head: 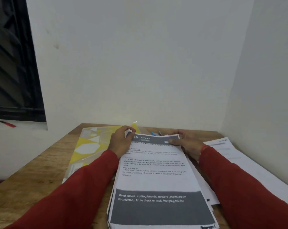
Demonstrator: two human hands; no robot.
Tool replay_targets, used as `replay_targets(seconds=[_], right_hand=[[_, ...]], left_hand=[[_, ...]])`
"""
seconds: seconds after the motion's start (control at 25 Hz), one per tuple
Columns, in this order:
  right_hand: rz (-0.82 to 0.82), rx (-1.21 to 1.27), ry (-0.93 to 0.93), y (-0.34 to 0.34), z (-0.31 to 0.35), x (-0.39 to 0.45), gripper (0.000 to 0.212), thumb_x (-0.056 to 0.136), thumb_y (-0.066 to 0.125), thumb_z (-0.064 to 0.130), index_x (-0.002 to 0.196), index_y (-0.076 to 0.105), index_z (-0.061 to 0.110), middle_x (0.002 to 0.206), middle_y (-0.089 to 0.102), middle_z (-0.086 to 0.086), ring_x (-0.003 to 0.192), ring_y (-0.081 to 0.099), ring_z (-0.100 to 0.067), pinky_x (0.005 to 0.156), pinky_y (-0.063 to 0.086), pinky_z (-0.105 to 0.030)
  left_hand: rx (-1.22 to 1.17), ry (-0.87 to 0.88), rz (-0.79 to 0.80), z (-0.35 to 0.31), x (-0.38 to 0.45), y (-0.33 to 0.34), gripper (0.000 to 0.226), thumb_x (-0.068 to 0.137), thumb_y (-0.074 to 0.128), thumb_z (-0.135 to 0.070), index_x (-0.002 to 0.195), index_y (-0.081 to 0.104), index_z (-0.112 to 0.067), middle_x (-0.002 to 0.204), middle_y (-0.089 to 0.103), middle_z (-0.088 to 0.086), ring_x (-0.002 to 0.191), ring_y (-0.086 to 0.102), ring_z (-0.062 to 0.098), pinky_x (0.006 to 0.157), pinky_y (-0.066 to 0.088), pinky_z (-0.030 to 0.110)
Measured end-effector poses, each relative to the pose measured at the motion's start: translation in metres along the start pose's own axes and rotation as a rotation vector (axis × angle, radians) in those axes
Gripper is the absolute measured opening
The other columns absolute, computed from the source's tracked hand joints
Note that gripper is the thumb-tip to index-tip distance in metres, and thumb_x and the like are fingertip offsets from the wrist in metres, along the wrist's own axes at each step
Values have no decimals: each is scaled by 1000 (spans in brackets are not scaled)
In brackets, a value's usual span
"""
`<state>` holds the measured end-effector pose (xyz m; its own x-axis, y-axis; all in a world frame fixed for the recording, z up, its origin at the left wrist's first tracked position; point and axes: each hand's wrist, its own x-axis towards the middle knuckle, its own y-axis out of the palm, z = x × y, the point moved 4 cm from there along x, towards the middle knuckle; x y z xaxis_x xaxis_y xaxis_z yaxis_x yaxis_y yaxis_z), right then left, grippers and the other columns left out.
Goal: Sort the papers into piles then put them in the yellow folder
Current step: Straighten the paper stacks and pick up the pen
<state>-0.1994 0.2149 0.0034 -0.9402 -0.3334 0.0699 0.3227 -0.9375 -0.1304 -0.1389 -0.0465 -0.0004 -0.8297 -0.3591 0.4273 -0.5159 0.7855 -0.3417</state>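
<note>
Papers [156, 179] in a thick printed stack are lying on the wooden table [32, 184] directly in front of the person, the top sheet showing a dark header reading "KITCHEN" and a dark band near its bottom edge; the left hand's [121, 142] fingers [130, 132] are curling round the stack's far left corner, pinching and lifting a few sheet edges there; the right hand [188, 142] is gripping the far right corner, its thumb [174, 142] lying on top of the page while the other fingers are wrapping behind the far edge; both arms in red sleeves [70, 192] are reaching in from the near side; the yellow folder [90, 146], patterned with pale shapes, is lying flat just left of the stack, partly under the left wrist; more loose sheets [231, 156] are spreading out to the right; a blue object [154, 134], too small to identify, is peeking out beyond the stack; a red pen [7, 123] is resting on the window ledge at far left.
</note>
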Motion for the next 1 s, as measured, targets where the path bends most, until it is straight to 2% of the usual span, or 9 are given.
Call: replay_targets(seconds=[0.12, 0.28, 0.4, 0.52, 0.6, 0.68, 0.8, 0.92, 1.0], right_hand=[[-44, -13, 29, -6, 0, -4, 23, 84, 74, -4, 101, 68, 12, 86, 75, -10, 62, 69, -20, 52, 55, -30], [-94, -59, 70, -5, -2, -11, 15, 86, 72, -4, 96, 67, 8, 74, 68, -8, 42, 57, -10, 36, 40, -20], [-127, -64, 53, -4, 3, -14, 16, 86, 69, -10, 94, 66, 4, 70, 62, -8, 33, 50, -1, 34, 38, -15], [-140, -87, 56, -5, -1, -11, 17, 85, 70, -10, 96, 66, 3, 74, 63, -9, 33, 50, -1, 35, 38, -14], [-149, -80, 57, -6, -2, -8, 17, 83, 72, -9, 93, 67, 4, 78, 66, -12, 38, 55, -4, 39, 42, -16], [-144, -94, 62, -6, -3, -9, 17, 82, 73, -8, 91, 68, 6, 82, 68, -14, 44, 60, -7, 42, 45, -18], [-149, -128, 35, -7, 1, -8, 12, 87, 69, -4, 90, 67, 8, 76, 66, -6, 54, 63, -10, 45, 46, -18], [-266, -518, -87, -12, 23, 11, 5, 91, 68, 20, 91, 71, 16, 85, 68, 2, 82, 61, -17, 69, 44, -24], [-297, -744, -85, -5, 36, 28, 21, 91, 66, 35, 99, 71, 16, 101, 69, 0, 92, 60, -17, 76, 42, -25]], left_hand=[[19, 9, 29, 1, -2, 4, 7, 95, 65, -23, 97, 72, -24, 89, 70, -11, 82, 64, 5, 61, 40, 10], [-4, -19, 50, 6, -2, 5, 6, 93, 69, -24, 97, 73, -24, 92, 71, -6, 81, 67, 10, 65, 47, 17], [-89, -82, 103, 10, 1, 5, 3, 89, 74, -25, 91, 74, -27, 93, 75, 1, 84, 73, 22, 79, 58, 37], [-201, -210, 107, 15, 1, 2, 6, 86, 78, -21, 87, 77, -16, 86, 77, 7, 76, 73, 26, 77, 59, 38], [-308, -306, 136, 15, -4, 3, 13, 86, 78, -17, 85, 75, -4, 76, 74, 11, 60, 68, 21, 61, 56, 28], [-317, -343, 147, 16, -6, 2, 15, 84, 80, -15, 78, 71, -4, 71, 71, 12, 55, 64, 20, 56, 52, 25], [-296, -346, 127, 23, -3, 2, 23, 79, 85, -16, 65, 67, -10, 74, 71, 17, 66, 65, 25, 67, 53, 37], [-280, -353, 122, 29, 0, 3, 22, 73, 88, -21, 61, 71, -13, 79, 76, 17, 71, 69, 27, 79, 58, 51], [-292, -364, 119, 30, 1, 4, 17, 71, 88, -20, 62, 74, -15, 78, 76, 15, 73, 72, 29, 82, 58, 54]])
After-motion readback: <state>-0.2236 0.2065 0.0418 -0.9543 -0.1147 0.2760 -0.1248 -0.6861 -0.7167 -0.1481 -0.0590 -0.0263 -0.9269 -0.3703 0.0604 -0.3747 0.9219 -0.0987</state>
